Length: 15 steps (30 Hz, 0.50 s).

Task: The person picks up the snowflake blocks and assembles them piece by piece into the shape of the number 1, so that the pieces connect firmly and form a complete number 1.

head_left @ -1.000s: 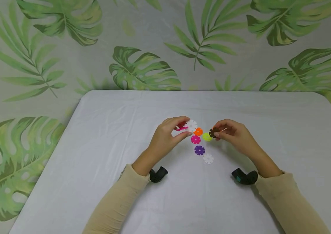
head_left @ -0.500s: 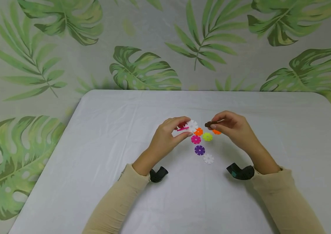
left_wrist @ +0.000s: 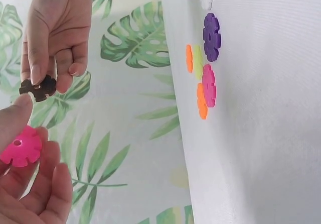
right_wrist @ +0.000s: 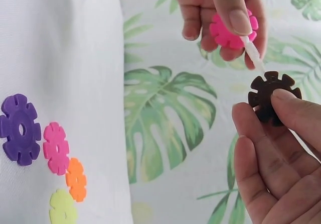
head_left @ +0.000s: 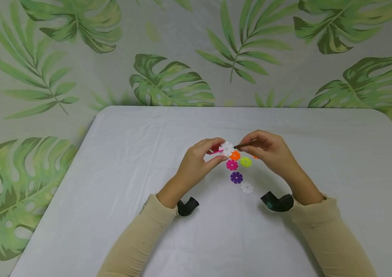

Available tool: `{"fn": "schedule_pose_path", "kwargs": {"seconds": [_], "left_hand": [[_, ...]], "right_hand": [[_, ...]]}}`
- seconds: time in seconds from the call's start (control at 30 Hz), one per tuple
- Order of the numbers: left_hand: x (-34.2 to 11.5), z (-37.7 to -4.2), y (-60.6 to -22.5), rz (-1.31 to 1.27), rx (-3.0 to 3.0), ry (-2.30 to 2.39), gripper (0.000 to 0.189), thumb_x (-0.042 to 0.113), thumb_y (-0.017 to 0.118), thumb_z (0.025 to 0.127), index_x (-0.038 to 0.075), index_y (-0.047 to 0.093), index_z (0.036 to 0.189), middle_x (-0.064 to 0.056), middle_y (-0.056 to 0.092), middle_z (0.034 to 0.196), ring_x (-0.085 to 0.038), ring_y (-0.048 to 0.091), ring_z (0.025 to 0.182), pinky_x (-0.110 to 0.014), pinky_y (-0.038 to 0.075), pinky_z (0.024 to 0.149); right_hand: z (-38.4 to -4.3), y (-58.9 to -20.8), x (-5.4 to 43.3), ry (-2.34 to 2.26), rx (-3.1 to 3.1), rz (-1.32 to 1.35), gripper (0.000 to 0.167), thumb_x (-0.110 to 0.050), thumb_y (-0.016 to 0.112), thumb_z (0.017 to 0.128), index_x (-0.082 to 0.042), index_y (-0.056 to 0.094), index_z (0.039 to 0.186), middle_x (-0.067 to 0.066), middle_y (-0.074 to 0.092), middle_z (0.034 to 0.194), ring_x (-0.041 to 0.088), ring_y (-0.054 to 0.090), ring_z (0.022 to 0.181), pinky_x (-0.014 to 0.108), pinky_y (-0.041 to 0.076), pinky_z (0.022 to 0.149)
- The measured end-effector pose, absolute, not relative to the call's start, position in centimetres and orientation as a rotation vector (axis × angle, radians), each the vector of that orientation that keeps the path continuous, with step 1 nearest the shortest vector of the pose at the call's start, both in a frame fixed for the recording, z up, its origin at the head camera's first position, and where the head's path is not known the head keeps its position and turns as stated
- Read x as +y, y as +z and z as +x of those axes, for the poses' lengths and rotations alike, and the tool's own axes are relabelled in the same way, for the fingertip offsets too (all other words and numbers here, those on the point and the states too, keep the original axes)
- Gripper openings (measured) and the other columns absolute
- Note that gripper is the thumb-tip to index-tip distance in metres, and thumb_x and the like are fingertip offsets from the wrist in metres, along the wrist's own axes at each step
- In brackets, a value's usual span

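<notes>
My left hand pinches a white notched disc by its edges, above the table. A pink notched disc is joined crosswise to the white one, on the palm side. Between thumb and fingers, my right hand pinches a dark brown notched disc. The brown disc's rim is right at the white disc's edge, the two set at an angle to each other. In the left wrist view the white disc is hidden behind the left thumb.
Loose notched discs lie on the white table below the hands: orange, pink, yellow-green, purple and white. Another orange disc is partly covered by the right hand. A leaf-patterned backdrop stands behind.
My right hand has lifted the brown disc from beside the yellow-green one, turned it edge-on and brought it left to the white disc. The left hand has stayed nearly still.
</notes>
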<state>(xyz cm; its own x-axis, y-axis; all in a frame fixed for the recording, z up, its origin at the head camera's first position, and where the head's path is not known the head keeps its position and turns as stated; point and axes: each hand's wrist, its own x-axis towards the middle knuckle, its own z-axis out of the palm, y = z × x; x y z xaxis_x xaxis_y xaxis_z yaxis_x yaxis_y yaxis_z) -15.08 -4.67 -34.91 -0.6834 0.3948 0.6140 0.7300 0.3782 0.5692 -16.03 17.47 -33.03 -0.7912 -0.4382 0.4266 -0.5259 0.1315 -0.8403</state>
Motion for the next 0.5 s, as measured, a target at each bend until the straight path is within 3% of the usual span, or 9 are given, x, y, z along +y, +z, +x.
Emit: {"fn": "schedule_pose_path", "kwargs": {"seconds": [0.27, 0.5], "left_hand": [[-4.55, -15.05, -34.96, -1.036, -2.299, -1.277, 0.040, 0.008, 0.070, 0.078, -0.003, 0.054, 0.113, -0.010, 0.062, 0.096, -0.013, 0.057, 0.082, -0.017, 0.045, 0.073], [-4.39, -15.08, -35.07, -1.146, -2.381, -1.376, 0.043, 0.004, 0.059, 0.086, -0.005, 0.036, 0.121, -0.014, 0.054, 0.100, -0.014, 0.051, 0.085, -0.024, 0.046, 0.078]], "right_hand": [[-16.07, -33.00, 17.16, 1.762, -2.285, 0.979, 0.016, 0.013, 0.060, 0.079, 0.005, 0.061, 0.093, 0.015, 0.062, 0.089, 0.018, 0.061, 0.083, 0.024, 0.049, 0.074], [-15.96, -33.11, 16.59, 1.798, -2.231, 0.947, 0.017, 0.016, 0.060, 0.077, 0.006, 0.063, 0.090, 0.013, 0.063, 0.088, 0.018, 0.061, 0.082, 0.025, 0.050, 0.073]]}}
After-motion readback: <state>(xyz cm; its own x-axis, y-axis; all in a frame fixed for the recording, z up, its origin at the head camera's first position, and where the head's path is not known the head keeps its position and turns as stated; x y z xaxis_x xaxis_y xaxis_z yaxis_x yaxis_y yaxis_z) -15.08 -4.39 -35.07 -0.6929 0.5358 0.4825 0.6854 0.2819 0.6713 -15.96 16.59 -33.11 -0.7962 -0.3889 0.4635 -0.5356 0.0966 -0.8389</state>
